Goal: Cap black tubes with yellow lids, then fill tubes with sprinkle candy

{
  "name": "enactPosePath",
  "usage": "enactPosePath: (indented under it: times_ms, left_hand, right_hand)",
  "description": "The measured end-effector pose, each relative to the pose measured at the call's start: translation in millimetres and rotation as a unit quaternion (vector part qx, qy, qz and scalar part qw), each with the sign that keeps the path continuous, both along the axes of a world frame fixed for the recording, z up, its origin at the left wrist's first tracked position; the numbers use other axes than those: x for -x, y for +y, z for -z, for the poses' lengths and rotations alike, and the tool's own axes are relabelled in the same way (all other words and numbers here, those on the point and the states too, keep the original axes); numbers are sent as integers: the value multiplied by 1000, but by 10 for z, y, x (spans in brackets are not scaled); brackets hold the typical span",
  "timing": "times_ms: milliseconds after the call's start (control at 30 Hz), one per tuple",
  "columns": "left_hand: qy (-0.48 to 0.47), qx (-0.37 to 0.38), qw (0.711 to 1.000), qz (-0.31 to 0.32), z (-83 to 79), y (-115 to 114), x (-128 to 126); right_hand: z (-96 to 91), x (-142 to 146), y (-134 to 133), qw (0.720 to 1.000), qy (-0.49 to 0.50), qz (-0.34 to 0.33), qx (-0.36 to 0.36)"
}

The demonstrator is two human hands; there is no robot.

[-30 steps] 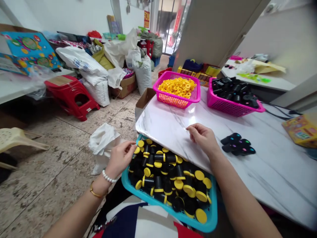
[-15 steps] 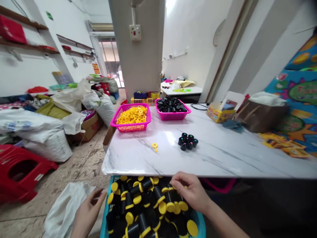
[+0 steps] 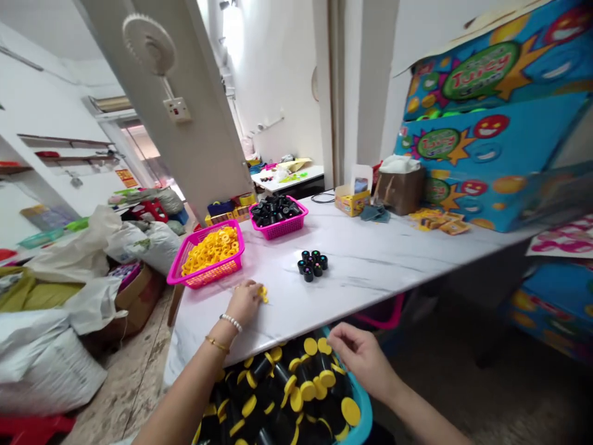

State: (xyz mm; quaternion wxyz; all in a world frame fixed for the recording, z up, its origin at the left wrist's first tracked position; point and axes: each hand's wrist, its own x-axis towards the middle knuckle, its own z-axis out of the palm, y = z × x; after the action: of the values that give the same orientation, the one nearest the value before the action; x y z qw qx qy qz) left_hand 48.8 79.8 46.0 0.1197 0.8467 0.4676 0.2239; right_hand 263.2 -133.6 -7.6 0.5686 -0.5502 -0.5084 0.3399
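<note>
My left hand [image 3: 245, 303], with bracelets on its wrist, rests on the table, its fingers closed at a small yellow ring-shaped plastic piece [image 3: 264, 295]. Over the right side of a teal basket [image 3: 362, 413] is my right hand [image 3: 359, 352], thumb and fingers pinched together; whatever may be between them is hidden. Many black cylinders with yellow caps [image 3: 307, 390] fill that basket below the table edge. Beyond my left hand, a cluster of short black cylinders with coloured dots [image 3: 312, 266] stands upright on the table.
On the marble-patterned table [image 3: 370, 250] are a pink basket [image 3: 237, 247] of yellow rings and another pink basket [image 3: 282, 231] of black parts. A yellow box [image 3: 353, 203], a brown bag [image 3: 401, 190] and blue printed cartons [image 3: 472, 157] stand behind. White sacks [image 3: 46, 352] lie left.
My left hand has moved from beside the teal basket up onto the table, to the yellow ring piece. The right hand stays over the basket. The view has turned right.
</note>
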Motion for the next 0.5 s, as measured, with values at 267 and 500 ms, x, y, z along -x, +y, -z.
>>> enactPosePath:
  times_ms: [267,500]
  left_hand:
    - [-104,197,973,67,-8,-694,-459]
    - [-196,244,947,73,73,-831,-810]
  right_hand:
    - [62,95,238,986,164,-4,15]
    - [-90,57,491,971,237,10,-7]
